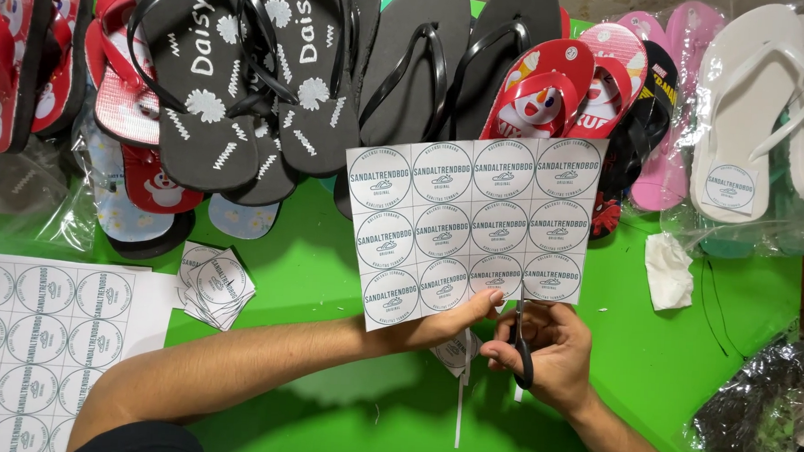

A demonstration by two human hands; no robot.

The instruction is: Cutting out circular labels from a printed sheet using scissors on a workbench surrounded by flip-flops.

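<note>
Holding a sticker sheet at centre frame, the left hand has its fingers clamped on the lower edge; the right hand grips black scissors just below it, over the green worktop.

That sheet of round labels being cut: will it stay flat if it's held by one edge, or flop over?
The label sheet stands upright, pinched only at its lower edge by the left hand, so it is probably fairly stiff. It looks thin, likely light and easily creased. The right hand works scissors at its bottom edge, so narrower strips may curl.
</note>
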